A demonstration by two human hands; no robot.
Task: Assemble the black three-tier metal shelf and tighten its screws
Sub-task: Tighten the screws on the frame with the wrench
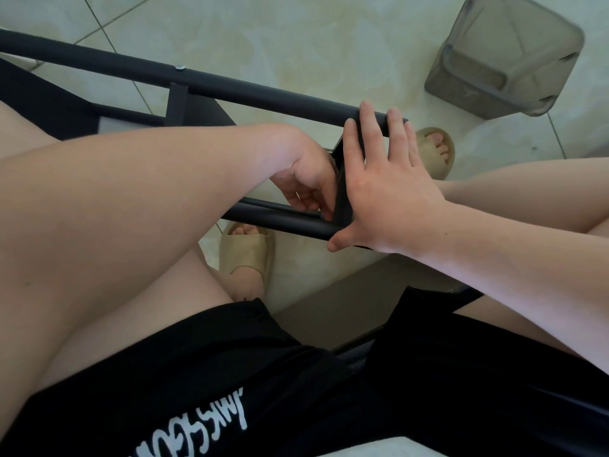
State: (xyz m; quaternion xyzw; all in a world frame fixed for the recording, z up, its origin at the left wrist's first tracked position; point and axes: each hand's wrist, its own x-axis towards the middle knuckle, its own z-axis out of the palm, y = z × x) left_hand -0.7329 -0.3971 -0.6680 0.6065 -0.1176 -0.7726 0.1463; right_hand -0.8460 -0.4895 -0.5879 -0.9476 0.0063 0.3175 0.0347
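both on shelf: left hand, right hand

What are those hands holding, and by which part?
The right hand lies flat against the end of the black shelf frame, fingers straight. The left hand curls at its inner corner. Whether it grips anything is hidden.

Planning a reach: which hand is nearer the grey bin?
Right. The right hand lies flat on the end of the shelf, nearest the grey bin; the left hand sits beyond it, farther off.
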